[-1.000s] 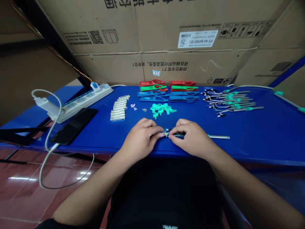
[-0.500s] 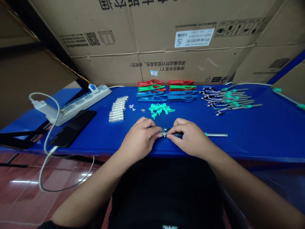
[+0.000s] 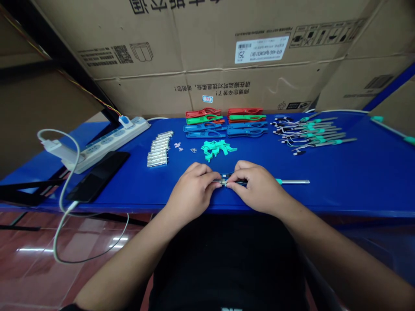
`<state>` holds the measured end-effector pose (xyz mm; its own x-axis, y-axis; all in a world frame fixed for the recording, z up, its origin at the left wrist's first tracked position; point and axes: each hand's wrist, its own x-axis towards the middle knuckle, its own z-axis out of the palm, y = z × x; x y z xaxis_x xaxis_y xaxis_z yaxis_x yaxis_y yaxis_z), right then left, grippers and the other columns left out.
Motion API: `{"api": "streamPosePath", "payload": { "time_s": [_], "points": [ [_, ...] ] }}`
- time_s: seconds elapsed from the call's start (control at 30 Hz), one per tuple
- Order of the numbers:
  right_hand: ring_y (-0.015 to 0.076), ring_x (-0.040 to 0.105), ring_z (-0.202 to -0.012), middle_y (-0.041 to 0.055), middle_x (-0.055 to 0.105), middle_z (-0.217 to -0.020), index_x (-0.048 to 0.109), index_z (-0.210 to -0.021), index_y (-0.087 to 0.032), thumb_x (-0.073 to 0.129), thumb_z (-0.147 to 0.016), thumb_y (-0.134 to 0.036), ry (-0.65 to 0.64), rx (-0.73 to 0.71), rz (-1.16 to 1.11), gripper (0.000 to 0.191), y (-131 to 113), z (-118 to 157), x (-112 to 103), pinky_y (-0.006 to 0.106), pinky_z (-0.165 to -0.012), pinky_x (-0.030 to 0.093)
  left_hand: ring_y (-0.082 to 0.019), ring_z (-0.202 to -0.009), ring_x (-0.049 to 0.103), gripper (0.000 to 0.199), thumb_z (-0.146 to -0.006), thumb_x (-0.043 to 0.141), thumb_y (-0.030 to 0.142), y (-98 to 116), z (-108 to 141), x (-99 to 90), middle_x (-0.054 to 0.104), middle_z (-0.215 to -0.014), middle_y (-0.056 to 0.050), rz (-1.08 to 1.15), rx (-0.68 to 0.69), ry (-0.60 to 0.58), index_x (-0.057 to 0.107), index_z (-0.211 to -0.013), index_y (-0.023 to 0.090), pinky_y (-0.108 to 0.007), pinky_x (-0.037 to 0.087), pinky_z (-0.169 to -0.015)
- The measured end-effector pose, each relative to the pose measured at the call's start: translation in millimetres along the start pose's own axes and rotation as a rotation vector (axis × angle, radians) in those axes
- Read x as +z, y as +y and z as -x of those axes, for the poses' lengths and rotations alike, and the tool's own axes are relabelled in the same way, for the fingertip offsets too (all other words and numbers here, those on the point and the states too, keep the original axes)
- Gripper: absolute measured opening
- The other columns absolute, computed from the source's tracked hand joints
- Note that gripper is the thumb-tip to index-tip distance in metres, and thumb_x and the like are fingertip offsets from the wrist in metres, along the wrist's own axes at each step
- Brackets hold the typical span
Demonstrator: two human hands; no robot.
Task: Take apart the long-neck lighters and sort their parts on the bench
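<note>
Close to the table's front edge, my left hand (image 3: 195,186) is closed, its thumb and fingers pinching a small pale metallic part (image 3: 222,182) that is mostly hidden. My right hand (image 3: 259,185) meets it from the other side, fingertips closed on a thin wire with a small white connector (image 3: 226,184). The two sets of fingertips almost touch; whether the parts are joined I cannot tell. A silver metal rod with a teal collar (image 3: 295,182) sticks out to the right from behind my right hand. Teal plastic pieces (image 3: 217,149) lie in a heap just beyond.
Behind lie red, green and blue plastic shells (image 3: 204,123), slim metallic parts (image 3: 158,151), screws (image 3: 193,150) and several wired rods (image 3: 319,131). On the left are a phone (image 3: 99,176) and a power strip (image 3: 110,140). A cardboard box (image 3: 207,52) stands behind the table.
The view has shifted slightly. Both hands keep the same pinch at nearly the same place, and nothing on the table has visibly moved.
</note>
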<state>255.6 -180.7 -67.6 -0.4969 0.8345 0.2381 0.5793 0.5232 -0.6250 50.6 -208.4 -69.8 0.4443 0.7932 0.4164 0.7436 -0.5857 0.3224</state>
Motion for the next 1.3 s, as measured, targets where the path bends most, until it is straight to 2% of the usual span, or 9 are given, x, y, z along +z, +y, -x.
{"api": "streamPosePath", "payload": {
  "time_s": [0.3,0.53,0.8,1.0,1.17,1.3],
  "points": [
    [0.0151,0.061,-0.078,0.0026,0.064,-0.086,0.076,-0.082,-0.021,0.067,-0.083,-0.016,0.036,-0.030,-0.007,0.011,1,0,-3,0.030,-0.073,0.047,-0.022,-0.091,0.059,0.014,-0.095,0.060,0.021,-3,1,-1.8,0.069,-0.096,-0.006,0.048,-0.047,-0.002,0.071,-0.104,0.019,-0.038,0.051,-0.084],
    [0.0162,0.060,-0.080,0.0030,0.063,-0.084,0.074,-0.082,-0.019,0.063,-0.086,-0.015,0.025,-0.033,0.003,0.013,-1,1,-2,0.030,-0.073,0.045,-0.022,-0.090,0.057,0.014,-0.096,0.060,0.021,-2,2,-1.0,0.068,-0.095,-0.007,0.032,-0.035,0.000,0.071,-0.104,0.017,-0.037,0.050,-0.082],
    [0.0164,0.061,-0.079,0.0032,0.064,-0.084,0.076,-0.081,-0.020,0.064,-0.086,-0.016,0.023,-0.028,0.014,0.014,0,0,-1,0.030,-0.072,0.046,-0.021,-0.088,0.057,0.014,-0.096,0.060,0.022,-3,-4,-3.4,0.068,-0.094,-0.006,0.037,-0.044,-0.057,0.072,-0.103,0.018,-0.038,0.048,-0.081],
    [0.0168,0.064,-0.079,0.0036,0.068,-0.086,0.077,-0.090,-0.022,0.064,-0.089,-0.024,0.110,-0.122,0.042,0.014,-1,13,-20,0.031,-0.073,0.050,-0.021,-0.087,0.059,0.013,-0.093,0.063,0.024,-3,-7,-8.0,0.069,-0.091,-0.005,0.072,-0.044,-0.064,0.074,-0.100,0.020,-0.039,0.049,-0.083],
    [0.0190,0.066,-0.084,0.0040,0.069,-0.093,0.076,-0.092,-0.025,0.063,-0.091,-0.030,0.226,-0.007,0.105,0.014,16,32,-40,0.033,-0.077,0.051,-0.020,-0.088,0.060,0.016,-0.093,0.064,0.028,-5,-8,-4.7,0.070,-0.092,-0.005,0.083,-0.060,-0.026,0.076,-0.102,0.020,-0.039,0.049,-0.085],
    [0.0200,0.067,-0.084,0.0050,0.069,-0.094,0.075,-0.092,-0.025,0.064,-0.091,-0.032,0.230,0.050,0.094,0.014,31,40,-43,0.034,-0.076,0.053,-0.023,-0.098,0.058,0.018,-0.091,0.068,0.030,-7,-5,-2.5,0.066,-0.100,-0.007,0.057,-0.086,0.007,0.076,-0.105,0.023,-0.042,0.050,-0.090]
  ]
}}
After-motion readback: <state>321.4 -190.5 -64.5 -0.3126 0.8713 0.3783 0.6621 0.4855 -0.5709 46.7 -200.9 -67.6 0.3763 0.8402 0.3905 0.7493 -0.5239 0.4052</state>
